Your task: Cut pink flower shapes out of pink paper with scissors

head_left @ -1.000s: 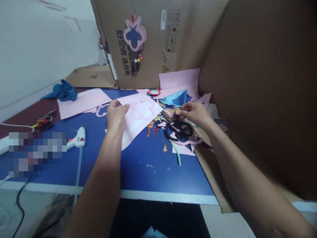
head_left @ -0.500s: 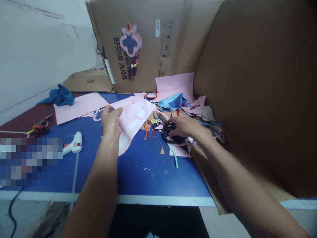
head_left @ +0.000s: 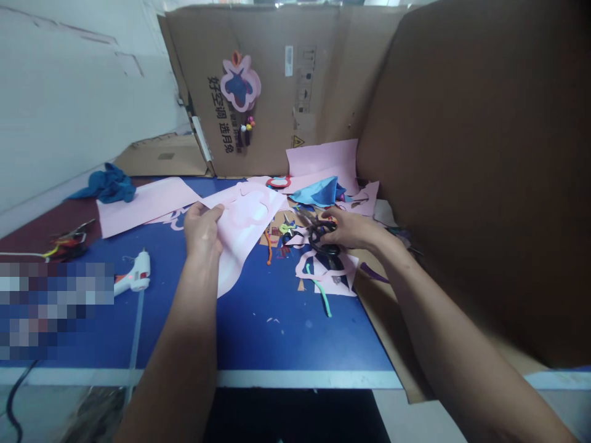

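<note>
"One sheet (head_left: pixel 235 240), pale pink, appears left of centre; how is it supported?"

"By the left hand (head_left: pixel 203 229), which grips its left side with the thumb on the upper face. Curved lines mark that face. The sheet extends over the tabletop (head_left: pixel 295 344); whether its far end touches anything cannot be told."

"And the right hand (head_left: pixel 353 231)?"

"It is closed around the black handles of the scissors (head_left: pixel 329 249), whose blades point to the far left. Whether the scissors are clear of the clutter beneath cannot be told."

"What surrounds them?"

"Just nearer than the scissors lie a pink outline (head_left: pixel 301 264) and a green strip (head_left: pixel 324 298). An orange strip (head_left: pixel 268 249) lies between sheet and scissors. Beyond the right hand is a blue piece (head_left: pixel 321 192), triangular in form."

"And the margins?"

"At left, a white glue gun (head_left: pixel 140 271); farther back, a second sheet (head_left: pixel 143 203), a teal cloth (head_left: pixel 109 183) over its left end. At the rear, a pink ornament (head_left: pixel 255 89) hangs against upright cardboard (head_left: pixel 332 37)."
</note>
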A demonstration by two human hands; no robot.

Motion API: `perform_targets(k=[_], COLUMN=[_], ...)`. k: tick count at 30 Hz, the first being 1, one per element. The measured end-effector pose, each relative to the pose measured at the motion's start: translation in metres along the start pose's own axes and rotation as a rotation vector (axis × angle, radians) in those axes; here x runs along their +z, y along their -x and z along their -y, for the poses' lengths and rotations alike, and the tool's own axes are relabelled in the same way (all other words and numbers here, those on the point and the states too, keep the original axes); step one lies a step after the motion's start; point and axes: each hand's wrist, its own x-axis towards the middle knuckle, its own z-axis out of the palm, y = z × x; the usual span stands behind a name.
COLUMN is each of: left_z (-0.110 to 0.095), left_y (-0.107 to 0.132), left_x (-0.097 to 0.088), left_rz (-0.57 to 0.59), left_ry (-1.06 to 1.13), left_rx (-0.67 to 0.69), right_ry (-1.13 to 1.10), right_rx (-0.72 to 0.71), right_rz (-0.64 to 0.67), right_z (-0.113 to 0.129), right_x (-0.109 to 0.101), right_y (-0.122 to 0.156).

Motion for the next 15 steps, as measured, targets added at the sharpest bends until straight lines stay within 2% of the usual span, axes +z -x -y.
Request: perform_targets(k=[4, 8, 11, 15], left_z=[0.003, 0.004, 0.002, 0.0], left_y=[-0.004, -0.004, -0.002, 0.001], left_x=[-0.002, -0.002, 0.0, 0.001], left_rz=[0.011, 0.024, 0.027, 0.048], left_ry=[-0.009, 0.005, 0.029, 0.03], left_rx=[0.0, -0.005, -0.029, -0.065], right_ry=[-0.076, -0.118, -0.037, 0.031], right_rx=[0.047, 0.102, 0.088, 0.005], right_rz=[-0.057, -0.08, -0.06, 0.005], right_z=[-0.016, -0.018, -0.009, 0.011], right_x=[-0.012, -0.021, -0.022, -0.013], right_y=[-0.002, 0.006, 0.026, 0.072])
